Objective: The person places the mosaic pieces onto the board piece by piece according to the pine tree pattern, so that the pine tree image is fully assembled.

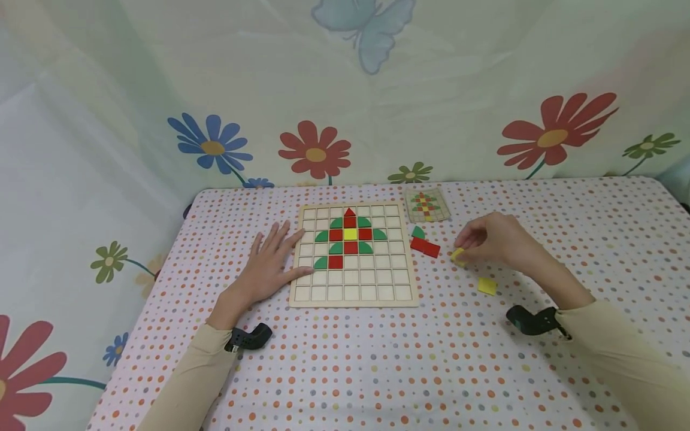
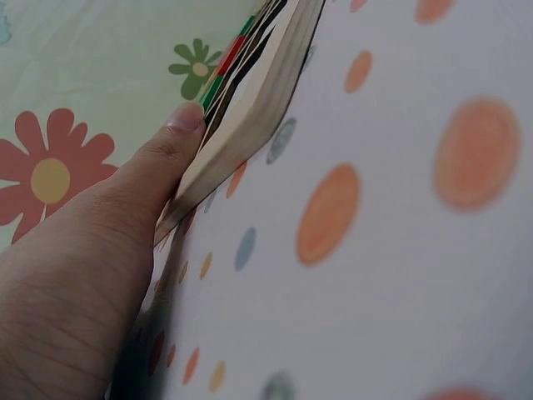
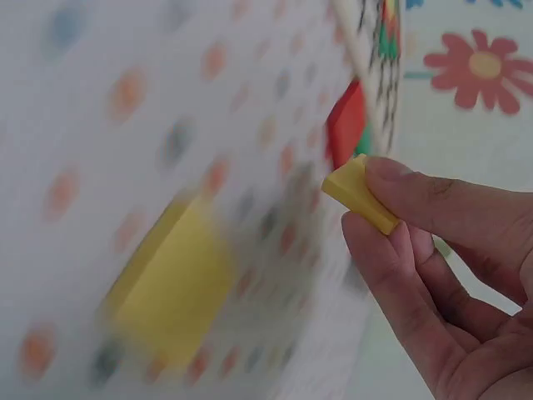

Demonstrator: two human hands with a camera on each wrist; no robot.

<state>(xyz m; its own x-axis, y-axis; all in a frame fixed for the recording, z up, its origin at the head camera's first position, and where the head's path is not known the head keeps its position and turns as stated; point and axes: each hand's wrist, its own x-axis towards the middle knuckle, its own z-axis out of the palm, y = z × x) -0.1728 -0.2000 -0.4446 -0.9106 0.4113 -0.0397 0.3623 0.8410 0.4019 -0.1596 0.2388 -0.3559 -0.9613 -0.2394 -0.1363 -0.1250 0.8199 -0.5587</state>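
Note:
A wooden grid board (image 1: 353,293) carries red squares, green quarter-circles, a yellow square (image 1: 350,234) and a red triangle (image 1: 349,212) at the top. My left hand (image 1: 263,269) rests on the board's left side with fingers spread. In the left wrist view its thumb (image 2: 162,158) lies on the board's rim. To the right of the board, my right hand (image 1: 498,242) pinches a small yellow tile (image 3: 358,196) between thumb and fingers. Another yellow tile (image 1: 487,286) lies on the tabletop, nearer the person than that hand.
Red tiles (image 1: 424,247) and a green quarter-circle (image 1: 417,232) lie just right of the board. Behind them is a small pattern card (image 1: 443,209) printed with a similar design. A dotted cloth (image 1: 366,371) covers the table, and a flowered curtain (image 1: 431,114) hangs behind it.

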